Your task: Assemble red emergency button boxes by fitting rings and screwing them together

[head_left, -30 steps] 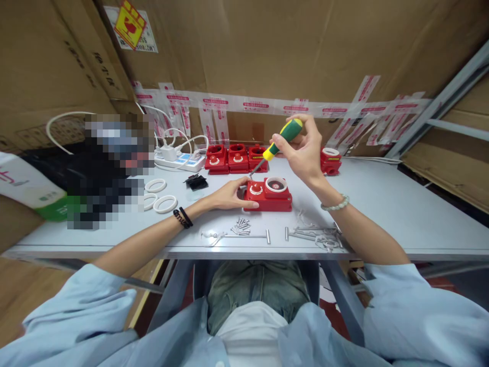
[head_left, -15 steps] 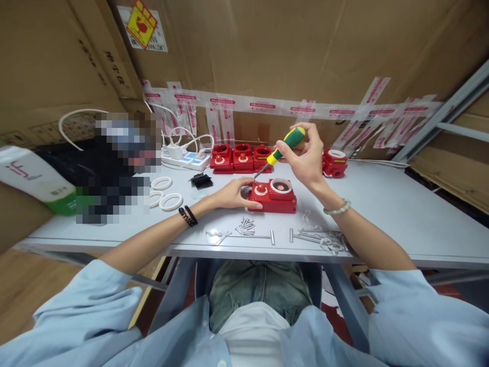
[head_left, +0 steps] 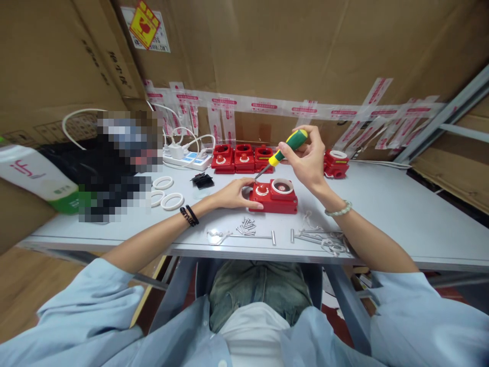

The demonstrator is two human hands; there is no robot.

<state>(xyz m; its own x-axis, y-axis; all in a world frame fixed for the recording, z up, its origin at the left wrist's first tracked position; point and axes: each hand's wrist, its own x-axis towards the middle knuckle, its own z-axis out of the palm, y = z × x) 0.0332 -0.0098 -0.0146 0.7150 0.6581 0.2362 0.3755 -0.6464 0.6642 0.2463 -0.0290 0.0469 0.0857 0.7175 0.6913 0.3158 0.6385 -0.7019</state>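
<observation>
While the left hand (head_left: 236, 194) holds the red box (head_left: 280, 205) by its left end, thumb along the near side, the right hand (head_left: 307, 159) has its grip closed round the handle of a green and yellow screwdriver (head_left: 293, 143). The tool's long axis slants: the handle rises rightward above the box, and the shaft points down and left, its tip at the box's far left corner; whether it touches a screw is too small to tell. The box lies flat on the bench (head_left: 401, 214), its long axis running left to right, with a white-ringed window (head_left: 282, 187) toward its right end and a red knob (head_left: 262, 189) toward its left, both facing up. Nearer the person than the box lie loose screws (head_left: 248, 228) and T-shaped metal bars (head_left: 273, 237). Behind it stand three similar units (head_left: 244, 165) in a row; left of it lie three white rings (head_left: 171, 208).
</observation>
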